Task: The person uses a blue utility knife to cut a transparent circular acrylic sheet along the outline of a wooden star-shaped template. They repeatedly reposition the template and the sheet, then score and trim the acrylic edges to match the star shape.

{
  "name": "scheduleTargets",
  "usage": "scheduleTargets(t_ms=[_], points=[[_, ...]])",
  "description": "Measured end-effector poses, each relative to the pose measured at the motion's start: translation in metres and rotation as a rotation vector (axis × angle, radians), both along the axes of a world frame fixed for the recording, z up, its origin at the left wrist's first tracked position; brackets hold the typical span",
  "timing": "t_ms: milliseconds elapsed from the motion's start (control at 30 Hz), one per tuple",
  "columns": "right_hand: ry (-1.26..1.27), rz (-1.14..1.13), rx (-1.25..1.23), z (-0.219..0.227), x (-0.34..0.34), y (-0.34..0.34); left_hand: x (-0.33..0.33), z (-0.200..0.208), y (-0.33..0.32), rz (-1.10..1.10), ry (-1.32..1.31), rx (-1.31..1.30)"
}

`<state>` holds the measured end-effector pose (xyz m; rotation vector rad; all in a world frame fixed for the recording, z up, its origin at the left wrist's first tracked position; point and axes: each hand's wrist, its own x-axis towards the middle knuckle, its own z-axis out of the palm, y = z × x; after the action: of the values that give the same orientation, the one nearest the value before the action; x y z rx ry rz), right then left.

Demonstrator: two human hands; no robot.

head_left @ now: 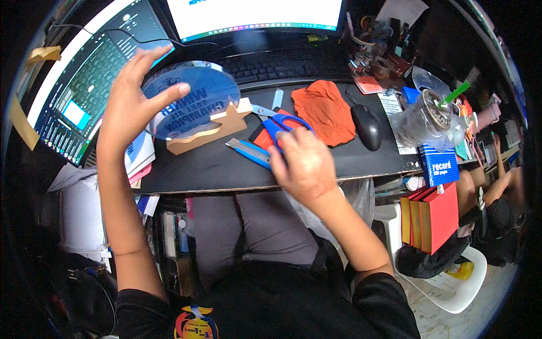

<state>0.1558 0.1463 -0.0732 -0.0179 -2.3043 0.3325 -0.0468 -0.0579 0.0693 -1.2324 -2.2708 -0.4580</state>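
Observation:
A clear round plaque (226, 85) with dark blue lettering stands on a wooden base (206, 139) with a star-shaped cut-out. My left hand (130, 104) is raised at the plaque's left side, open, thumb and fingers apart; the thumb overlaps the plaque in view. My right hand (305, 164) is closed over the handles of blue scissors (291, 120), its fingers hiding part of the loops. The scissors' blades point toward the wooden base. Beside my right thumb lies a blue box cutter (250, 153). A crumpled orange cloth (324, 113) rests just beyond this hand.
Behind the plaque are a black keyboard (276, 70) and a lit monitor (254, 17); a laptop screen (73, 85) leans at left. A black mouse (366, 127), a plastic cup (432, 113) with a green straw and a blue book (439, 165) sit at right. Red books (440, 217) rest on a white chair (471, 282).

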Motion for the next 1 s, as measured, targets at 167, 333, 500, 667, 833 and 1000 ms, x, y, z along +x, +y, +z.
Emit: scheduleTargets(t_ms=[167, 333, 500, 667, 833, 1000], points=[[-0.311, -0.138, 0.078, -0.006, -0.008, -0.04, -0.019, -0.019, -0.013, -0.141, -0.59, 0.192], [-0.426, -0.233, 0.041, -0.01, -0.019, -0.046, 0.002, -0.027, -0.008, -0.043, -0.588, 0.304], [-0.278, -0.181, -0.174, -0.006, -0.016, -0.035, 0.008, -0.016, -0.005, -0.017, -0.516, 0.219], [0.05, 0.064, -1.001, 0.004, -0.023, -0.036, -0.011, -0.005, 0.01, -0.333, -0.612, 0.59], [-0.028, 0.375, -1.825, 0.009, -0.03, -0.039, -0.013, -0.003, -0.011, -0.252, -0.452, 1.02], [0.074, 0.73, -2.051, 0.001, -0.026, -0.041, -0.015, -0.002, -0.043, -0.349, -0.685, 1.225]])
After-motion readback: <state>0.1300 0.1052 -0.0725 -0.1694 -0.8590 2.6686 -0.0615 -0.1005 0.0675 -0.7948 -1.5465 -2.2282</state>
